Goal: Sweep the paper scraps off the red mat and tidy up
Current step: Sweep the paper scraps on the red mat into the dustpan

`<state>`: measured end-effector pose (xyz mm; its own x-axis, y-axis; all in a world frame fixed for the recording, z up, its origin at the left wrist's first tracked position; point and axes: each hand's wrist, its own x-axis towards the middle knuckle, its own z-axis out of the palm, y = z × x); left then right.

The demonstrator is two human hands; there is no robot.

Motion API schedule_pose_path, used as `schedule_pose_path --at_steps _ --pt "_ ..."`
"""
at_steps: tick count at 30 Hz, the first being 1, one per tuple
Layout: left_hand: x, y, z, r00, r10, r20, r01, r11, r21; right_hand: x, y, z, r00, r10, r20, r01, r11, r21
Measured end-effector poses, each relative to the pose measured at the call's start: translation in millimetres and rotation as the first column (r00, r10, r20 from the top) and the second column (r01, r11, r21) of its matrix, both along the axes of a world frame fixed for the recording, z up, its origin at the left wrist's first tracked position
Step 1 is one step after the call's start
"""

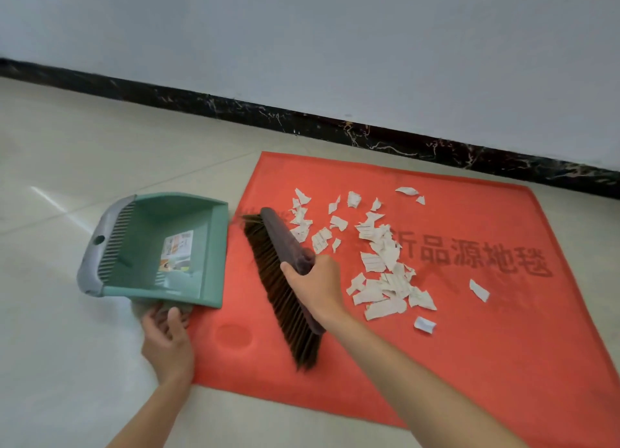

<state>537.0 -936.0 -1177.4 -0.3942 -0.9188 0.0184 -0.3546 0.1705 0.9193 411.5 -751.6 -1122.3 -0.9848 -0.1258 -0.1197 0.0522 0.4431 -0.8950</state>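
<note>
Torn, lined white paper scraps (382, 263) lay scattered mid-way across the red rubber mat (469, 347), clear of its raised edges. The right hand (313, 285) was closed around a brown bristle brush head (285, 279), scraps just beyond its fingers. The left hand (166, 337) gripped the green plastic dustpan (151, 246) at the mat's left edge, on bare pale floor tiles (67, 347).
</note>
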Motion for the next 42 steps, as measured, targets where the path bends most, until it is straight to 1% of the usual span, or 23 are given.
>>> schedule_pose_path --at_steps 3,6,8,9,11,13,15,17,19,21,24,26,28,30,32,34,36,38,42 --pt "0.6 -1.9 -6.2 1.000 -0.022 -0.002 0.022 0.999 -0.045 -14.6 41.5 -9.0 0.985 -0.170 0.021 0.169 0.984 0.051" --pt "-3.2 -5.5 -15.7 1.000 -0.013 -0.008 0.012 1.000 -0.029 -21.5 79.6 1.5 0.953 -0.304 0.004 0.303 0.952 0.034" --pt "-5.2 -6.5 -20.7 1.000 -0.001 -0.013 0.000 1.000 -0.012 -26.3 90.0 16.5 0.939 -0.343 0.017 0.343 0.939 -0.023" --pt "-5.9 -7.5 -22.9 1.000 0.003 -0.030 -0.003 1.000 -0.004 -29.0 86.9 24.6 0.939 -0.344 0.025 0.345 0.935 -0.078" --pt "-7.2 -8.4 -26.9 0.998 -0.002 -0.058 0.002 1.000 0.014 -30.3 65.5 40.9 0.959 -0.285 0.011 0.283 0.948 -0.148" --pt "-7.1 -6.3 -25.7 0.997 -0.005 -0.073 0.005 1.000 0.004 -20.2 29.5 51.5 0.987 -0.158 0.001 0.157 0.980 -0.119" --pt "-6.3 -3.7 -24.0 0.997 -0.007 -0.076 0.006 1.000 -0.019 -0.2 -2.9 47.3 1.000 -0.009 -0.010 0.009 0.999 -0.043" --pt "-7.0 -3.2 -24.1 0.997 -0.015 -0.071 0.013 1.000 -0.028 16.7 -14.8 33.6 0.999 0.041 -0.011 -0.040 0.999 0.019" --pt "-7.9 -5.5 -24.1 0.998 -0.024 -0.063 0.022 0.999 -0.033 23.9 0.6 21.8 1.000 0.022 -0.011 -0.021 0.996 0.082" --pt "-8.3 -7.5 -26.2 0.999 -0.020 -0.039 0.019 1.000 -0.023 23.0 30.8 14.9 0.999 -0.045 -0.011 0.046 0.991 0.126" --pt "-5.7 -8.4 -27.5 0.999 -0.013 -0.030 0.012 1.000 -0.018 21.0 73.4 24.6 0.985 -0.170 -0.030 0.172 0.976 0.131" --pt "-5.5 -10.5 -28.7 0.999 -0.015 -0.037 0.014 1.000 -0.021 17.2 87.8 40.4 0.980 -0.190 -0.063 0.196 0.973 0.120" --pt "-6.2 -10.4 -28.8 0.999 -0.014 -0.034 0.013 0.999 -0.030 9.8 86.5 56.2 0.982 -0.168 -0.085 0.173 0.984 0.053" --pt "-6.3 -10.7 -30.4 0.999 -0.016 -0.028 0.015 1.000 -0.017 3.4 67.6 67.1 0.989 -0.119 -0.087 0.119 0.993 -0.005" --pt "-5.5 -9.8 -29.8 1.000 -0.002 -0.008 0.002 1.000 -0.003 6.4 42.6 70.3 0.996 -0.040 -0.079 0.040 0.999 -0.004" --pt "-4.4 -8.2 -27.9 1.000 0.002 0.010 -0.002 1.000 0.010 17.3 27.0 60.6 0.998 0.044 -0.046 -0.041 0.997 0.073" --pt "-5.7 -6.8 -25.4 1.000 0.002 0.001 -0.002 1.000 0.018 27.0 32.5 40.2 0.998 0.059 0.009 -0.060 0.978 0.198" --pt "-7.1 -7.0 -22.9 1.000 0.000 -0.021 0.000 1.000 0.010 28.6 54.2 27.7 1.000 -0.001 0.010 -0.001 0.964 0.266" --pt "-4.1 -9.2 -28.0 0.999 -0.031 -0.026 0.032 0.999 0.043 13.8 105.0 26.5 0.986 -0.157 -0.051 0.165 0.953 0.253"
